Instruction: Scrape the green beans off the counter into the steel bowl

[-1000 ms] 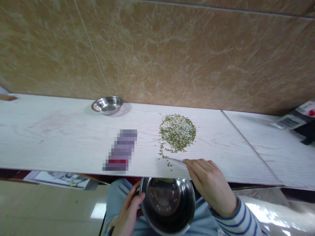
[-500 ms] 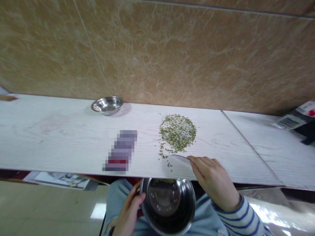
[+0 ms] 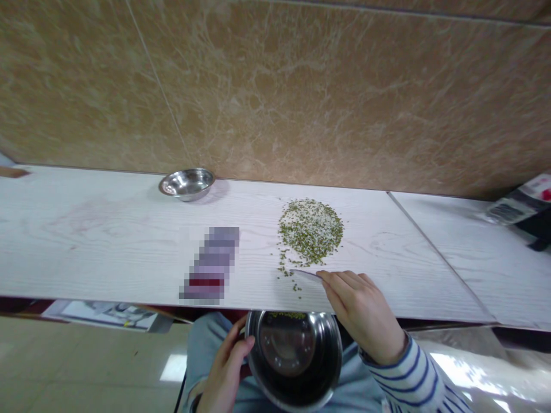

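My left hand grips the rim of a steel bowl held below the table's front edge, over my lap; a few green beans lie inside at its far wall. My right hand pinches a thin flat card and rests on the white table. The card's edge touches the loose beans trailing from a round pile of green beans mixed with white grains.
A second, smaller steel bowl stands at the back by the brown tiled wall. A pixelated rectangular object lies left of the pile. Packaged items sit at the far right. A seam splits the tabletop.
My right hand with the card has slid a little farther from me, up to the stray beans. The left hand and bowl have barely moved.
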Demonstrator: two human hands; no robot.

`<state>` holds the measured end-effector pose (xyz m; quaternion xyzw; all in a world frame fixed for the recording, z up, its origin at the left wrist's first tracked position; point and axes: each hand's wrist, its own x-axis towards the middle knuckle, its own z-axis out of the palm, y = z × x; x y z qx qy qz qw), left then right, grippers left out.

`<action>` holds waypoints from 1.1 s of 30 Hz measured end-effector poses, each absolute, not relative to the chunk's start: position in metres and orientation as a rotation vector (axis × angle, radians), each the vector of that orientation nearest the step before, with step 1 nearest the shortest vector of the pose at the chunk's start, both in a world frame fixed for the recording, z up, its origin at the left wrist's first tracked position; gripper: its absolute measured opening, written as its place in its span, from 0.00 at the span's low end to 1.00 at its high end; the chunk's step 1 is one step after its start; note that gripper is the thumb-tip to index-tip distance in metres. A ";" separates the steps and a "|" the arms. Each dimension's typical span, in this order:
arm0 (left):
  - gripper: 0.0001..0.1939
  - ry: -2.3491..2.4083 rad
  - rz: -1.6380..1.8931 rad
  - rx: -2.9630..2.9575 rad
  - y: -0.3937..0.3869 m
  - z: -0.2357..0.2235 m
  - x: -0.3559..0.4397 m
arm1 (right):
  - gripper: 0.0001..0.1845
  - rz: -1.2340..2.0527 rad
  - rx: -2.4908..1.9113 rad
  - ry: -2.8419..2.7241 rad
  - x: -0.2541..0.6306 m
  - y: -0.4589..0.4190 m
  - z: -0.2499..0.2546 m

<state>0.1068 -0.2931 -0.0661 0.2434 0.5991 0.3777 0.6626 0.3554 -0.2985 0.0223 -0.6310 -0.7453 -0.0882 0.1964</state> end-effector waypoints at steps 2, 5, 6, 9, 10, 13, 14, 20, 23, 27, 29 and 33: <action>0.30 1.352 0.863 0.538 -0.293 -0.066 0.107 | 0.11 -0.231 -1.765 -2.094 0.354 -0.299 0.023; 0.29 1.342 0.866 0.533 -0.293 -0.066 0.107 | 0.11 -0.209 -1.754 -2.097 0.355 -0.302 0.024; 0.29 1.336 0.867 0.534 -0.293 -0.066 0.107 | 0.11 -0.205 -1.751 -2.099 0.355 -0.303 0.024; 0.29 1.324 0.878 0.536 -0.293 -0.067 0.105 | 0.11 -0.211 -1.751 -2.102 0.356 -0.303 0.025; 0.29 1.321 0.870 0.537 -0.293 -0.068 0.104 | 0.11 -0.213 -1.751 -2.103 0.356 -0.303 0.024; 0.30 1.308 0.843 0.543 -0.293 -0.069 0.102 | 0.11 -0.194 -1.747 -2.109 0.356 -0.303 0.024; 0.30 1.314 0.842 0.545 -0.293 -0.069 0.102 | 0.11 -0.182 -1.745 -2.110 0.356 -0.303 0.024; 0.30 1.355 0.866 0.565 -0.294 -0.067 0.104 | 0.11 -0.155 -1.733 -2.113 0.356 -0.307 0.025; 0.30 1.344 0.860 0.566 -0.295 -0.067 0.104 | 0.11 -0.141 -1.741 -2.112 0.356 -0.306 0.024; 0.30 1.353 0.868 0.561 -0.295 -0.067 0.102 | 0.11 -0.090 -1.726 -2.118 0.352 -0.305 0.023; 0.30 1.358 0.871 0.562 -0.295 -0.067 0.100 | 0.11 -0.072 -1.723 -2.117 0.350 -0.305 0.023; 0.29 1.375 0.871 0.566 -0.296 -0.069 0.096 | 0.12 -0.061 -1.726 -2.118 0.348 -0.304 0.024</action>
